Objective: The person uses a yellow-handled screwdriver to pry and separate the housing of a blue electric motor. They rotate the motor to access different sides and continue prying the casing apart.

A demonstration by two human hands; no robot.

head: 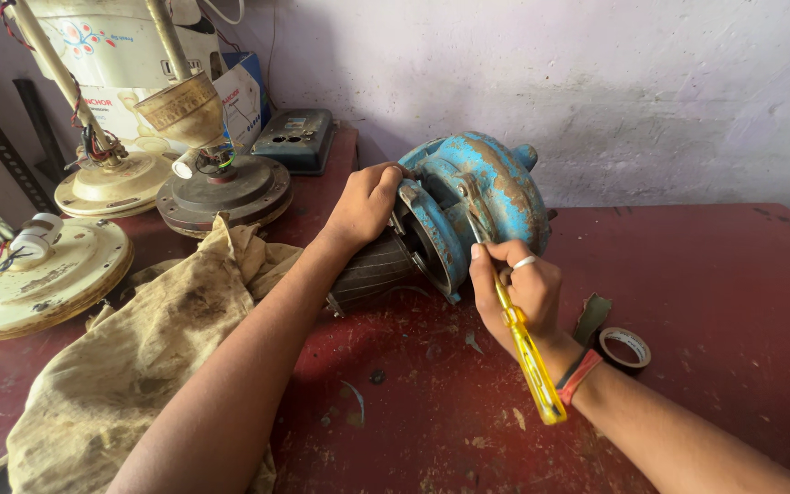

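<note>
My right hand (pixel 525 291) is closed around a yellow-handled screwdriver (pixel 525 352), its tip set against the blue, rust-patched pump casing (pixel 482 197). My left hand (pixel 365 203) is clamped over the top of the casing's rim, just above the ribbed dark motor body (pixel 374 270). The whole pump lies on its side on the red worktable (pixel 688 274). It looks heavy, rigid cast metal, best steadied by the rim or motor body. The screw under the tip is hidden. A tape roll (pixel 624 347) sits near my wrist; a stained cloth (pixel 139 366) and ceiling-fan motors (pixel 221 187) lie left.
</note>
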